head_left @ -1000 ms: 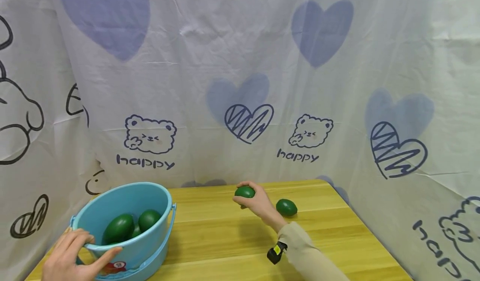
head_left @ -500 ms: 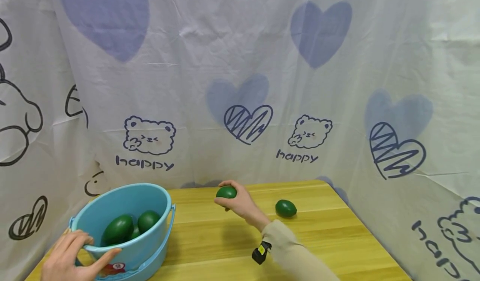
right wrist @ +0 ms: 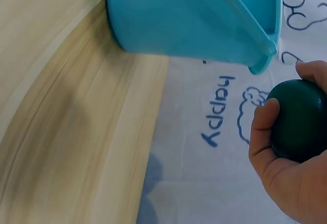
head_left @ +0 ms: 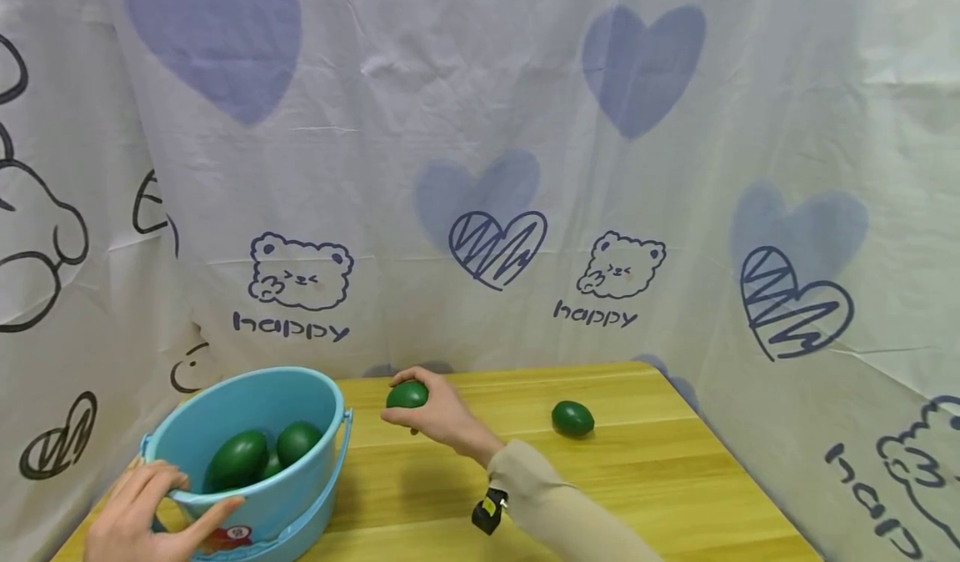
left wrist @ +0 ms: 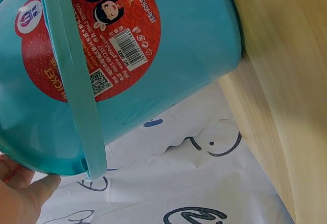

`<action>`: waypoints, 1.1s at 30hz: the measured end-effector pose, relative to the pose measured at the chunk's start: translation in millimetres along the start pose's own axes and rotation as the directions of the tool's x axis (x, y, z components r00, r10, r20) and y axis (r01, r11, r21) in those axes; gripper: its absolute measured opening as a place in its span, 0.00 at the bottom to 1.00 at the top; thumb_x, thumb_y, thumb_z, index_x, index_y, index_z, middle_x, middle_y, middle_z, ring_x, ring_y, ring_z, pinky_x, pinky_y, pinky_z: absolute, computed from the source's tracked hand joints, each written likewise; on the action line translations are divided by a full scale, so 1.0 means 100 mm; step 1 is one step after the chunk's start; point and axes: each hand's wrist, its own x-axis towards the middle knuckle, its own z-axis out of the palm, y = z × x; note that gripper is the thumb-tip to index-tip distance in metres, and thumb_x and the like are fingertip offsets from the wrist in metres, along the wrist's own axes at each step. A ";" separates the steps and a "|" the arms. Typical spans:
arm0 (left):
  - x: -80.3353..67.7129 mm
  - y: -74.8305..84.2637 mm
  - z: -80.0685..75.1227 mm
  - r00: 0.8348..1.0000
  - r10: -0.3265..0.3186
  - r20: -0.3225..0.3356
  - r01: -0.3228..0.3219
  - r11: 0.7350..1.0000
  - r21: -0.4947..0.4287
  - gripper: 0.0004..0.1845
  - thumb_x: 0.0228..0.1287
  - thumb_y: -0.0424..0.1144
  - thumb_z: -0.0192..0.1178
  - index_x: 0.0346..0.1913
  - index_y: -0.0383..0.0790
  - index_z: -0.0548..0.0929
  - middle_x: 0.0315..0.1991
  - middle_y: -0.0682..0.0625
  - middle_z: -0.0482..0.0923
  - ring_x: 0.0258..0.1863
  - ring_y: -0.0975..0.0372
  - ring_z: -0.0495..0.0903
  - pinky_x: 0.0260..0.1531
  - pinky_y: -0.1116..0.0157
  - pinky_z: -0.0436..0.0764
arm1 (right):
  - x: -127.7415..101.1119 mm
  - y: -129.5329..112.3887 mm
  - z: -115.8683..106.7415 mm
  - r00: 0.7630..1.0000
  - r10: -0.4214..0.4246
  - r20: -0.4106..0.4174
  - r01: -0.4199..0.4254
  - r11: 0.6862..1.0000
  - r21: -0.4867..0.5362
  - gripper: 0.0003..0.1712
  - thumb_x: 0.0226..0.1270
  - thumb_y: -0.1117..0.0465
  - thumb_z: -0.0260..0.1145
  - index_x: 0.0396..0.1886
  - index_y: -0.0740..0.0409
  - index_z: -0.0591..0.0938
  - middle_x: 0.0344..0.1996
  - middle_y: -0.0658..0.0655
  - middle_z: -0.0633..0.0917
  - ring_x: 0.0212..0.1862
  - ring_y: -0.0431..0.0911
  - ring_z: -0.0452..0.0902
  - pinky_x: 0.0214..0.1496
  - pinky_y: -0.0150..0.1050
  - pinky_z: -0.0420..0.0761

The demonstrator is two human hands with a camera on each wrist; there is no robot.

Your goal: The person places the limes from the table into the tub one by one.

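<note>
In the head view, my right hand grips a smooth dark green avocado, held above the table right of the bucket. Thumb and fingers curl round its sides in the right wrist view, where the avocado looks nearly round. My left hand holds the near-left rim of a light blue bucket, its fingers over the edge and the thumb along the outside. Several green avocados lie inside the bucket. One more avocado rests on the table at the right.
The wooden table carries the bucket at its left side. A thin bucket handle hangs down on the right side. White printed curtains stand behind and at both sides of the table. A red label shows on the bucket.
My right hand has moved left across the table with the avocado, closer to the bucket. The left hand, the bucket and the avocado on the table have stayed put.
</note>
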 end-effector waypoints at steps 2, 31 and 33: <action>-0.01 -0.01 0.00 1.000 0.016 -0.011 -0.016 1.000 -0.001 0.32 0.13 0.49 0.85 0.23 0.39 0.76 0.25 0.48 0.74 0.31 0.78 0.59 0.39 0.80 0.60 | 0.03 -0.04 0.06 1.000 -0.007 0.003 0.007 1.000 -0.010 0.23 0.58 0.53 0.74 0.53 0.44 0.79 0.48 0.52 0.79 0.35 0.44 0.78 0.31 0.37 0.82; -0.02 0.04 0.01 0.999 -0.040 -0.016 0.041 0.999 0.014 0.31 0.11 0.45 0.86 0.23 0.37 0.77 0.25 0.46 0.75 0.32 0.80 0.59 0.38 0.81 0.61 | 0.30 -0.54 0.54 1.000 0.004 -0.031 -0.005 1.000 -0.031 0.22 0.54 0.54 0.77 0.48 0.40 0.79 0.40 0.46 0.79 0.35 0.39 0.76 0.32 0.34 0.81; -0.01 0.03 0.01 0.999 -0.031 -0.012 0.031 0.999 0.015 0.32 0.11 0.46 0.86 0.23 0.38 0.77 0.26 0.47 0.74 0.32 0.80 0.58 0.37 0.80 0.61 | 0.31 -0.57 0.56 1.000 -0.003 -0.025 0.002 0.999 -0.040 0.23 0.54 0.54 0.76 0.49 0.40 0.78 0.40 0.46 0.79 0.36 0.39 0.76 0.33 0.33 0.81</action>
